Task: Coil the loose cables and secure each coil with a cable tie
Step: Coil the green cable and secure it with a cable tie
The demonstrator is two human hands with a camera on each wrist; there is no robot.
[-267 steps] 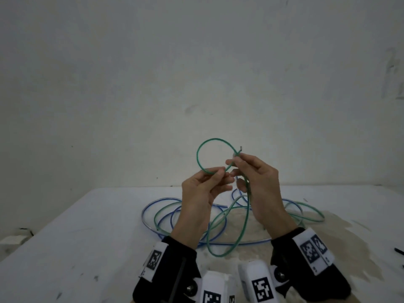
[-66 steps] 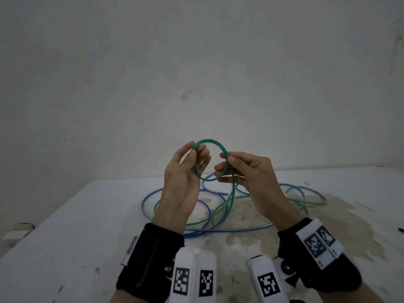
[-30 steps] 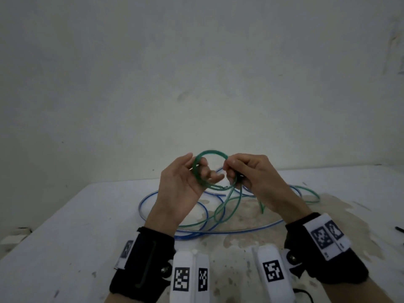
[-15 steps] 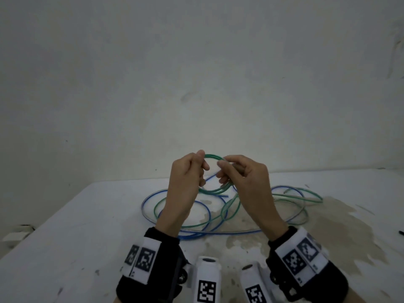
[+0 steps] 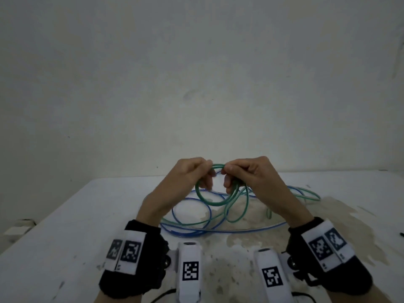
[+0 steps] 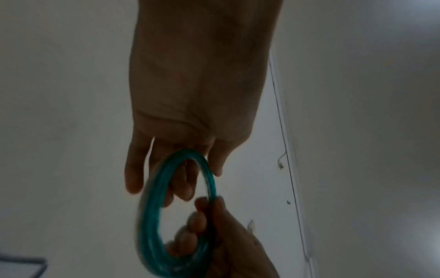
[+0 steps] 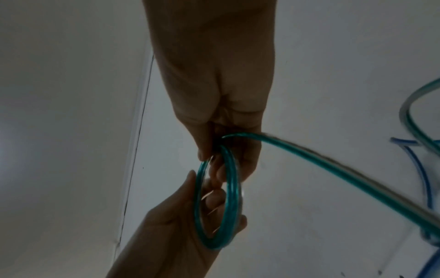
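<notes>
A small green cable coil (image 5: 209, 201) of a few turns hangs in the air above the white table (image 5: 87, 226). My left hand (image 5: 207, 171) grips its upper left side with curled fingers. My right hand (image 5: 227, 173) pinches its upper right side, where the loose green cable (image 5: 246, 206) runs down to the table. In the left wrist view the coil (image 6: 152, 216) passes between my left fingers (image 6: 133, 178). The right wrist view shows the coil (image 7: 232, 197) and the trailing cable (image 7: 333, 169) leaving my right fingers (image 7: 247, 165). A blue cable (image 5: 190, 231) lies looped on the table, tangled with the green one.
A brownish stain (image 5: 328, 215) spreads over the right half of the table. A small dark object (image 5: 401, 234) lies at the right edge. A plain wall rises right behind the table. A pale object (image 5: 17, 229) sits beyond the table's left edge.
Over the last seconds one green loop has become a small coil of a few turns. Since half a second ago both hands have rolled knuckles-up, and the coil has swung down to hang under them.
</notes>
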